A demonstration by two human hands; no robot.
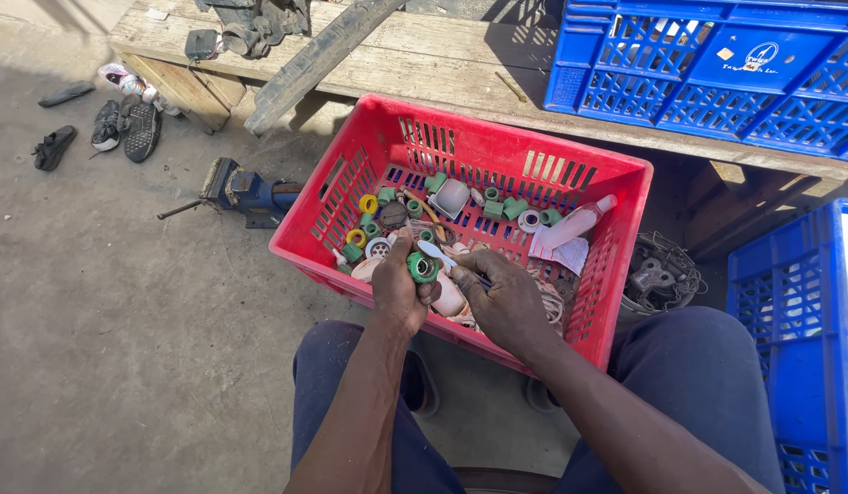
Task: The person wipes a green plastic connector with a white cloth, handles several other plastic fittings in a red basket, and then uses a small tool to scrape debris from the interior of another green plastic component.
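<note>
My left hand (pixel 398 291) grips a small green pipe fitting (pixel 422 267) over the near side of a red plastic crate (pixel 616 247). My right hand (pixel 508 300) is right beside it, its fingers pinching a thin white strip (pixel 435 251) that runs to the fitting. Inside the crate lie several green fittings (pixel 502 208), yellow rings (pixel 368 203), a white tape roll (pixel 528 220), a white bottle (pixel 577 222) and pale cords. Both hands hover above these pieces.
A blue bench vise (pixel 243 192) sits on the concrete floor left of the crate. Blue crates (pixel 717 69) stand on a wooden bench behind and another blue crate (pixel 799 320) at right. Shoes (pixel 122 123) lie far left. A wire fan guard (pixel 660 274) is beside my right knee.
</note>
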